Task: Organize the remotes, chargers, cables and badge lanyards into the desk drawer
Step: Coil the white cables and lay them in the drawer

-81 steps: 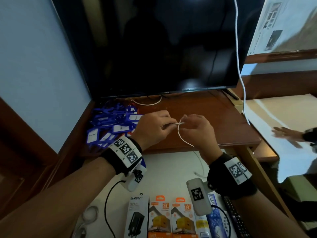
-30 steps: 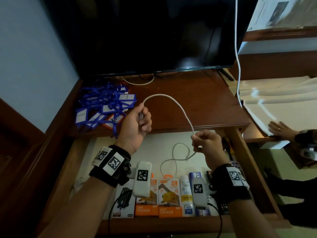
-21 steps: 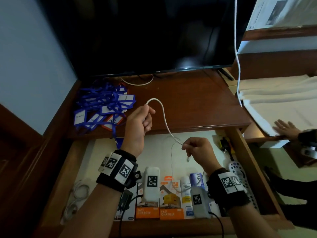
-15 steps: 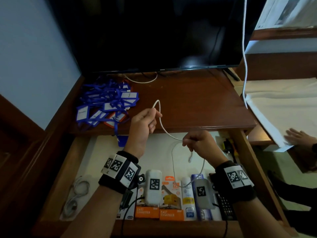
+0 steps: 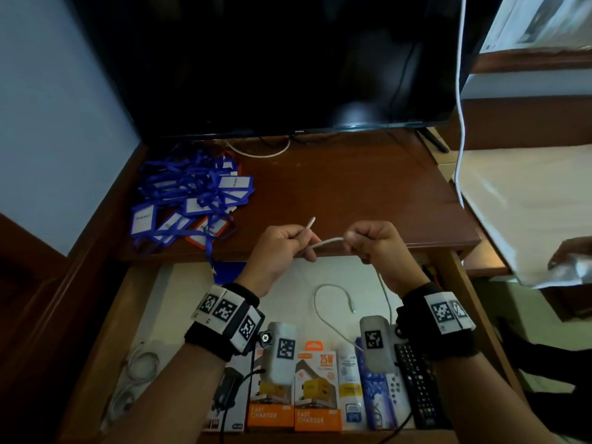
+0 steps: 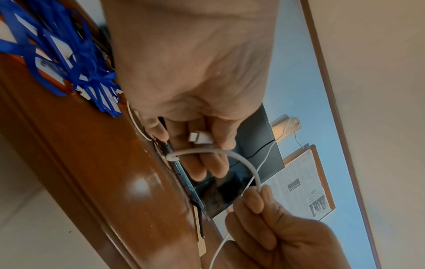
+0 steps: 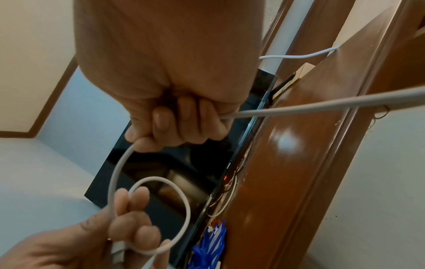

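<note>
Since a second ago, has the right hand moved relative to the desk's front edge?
Yes. The right hand has risen from over the open drawer to the desk edge, closer to the left hand, both gripping the white cable.

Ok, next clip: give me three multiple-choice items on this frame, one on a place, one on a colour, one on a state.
1. Where do the badge lanyards lie?
A. on the desk top
B. in the drawer
C. on the floor

2. What colour is the cable held between the hands?
A. black
B. white
C. blue

3. The drawer is:
A. open
B. closed
C. removed

Answers: 1 A, the pile sits on the desk's left; 2 B, white between the left hand and the right hand; 3 A, charger boxes show inside.
</note>
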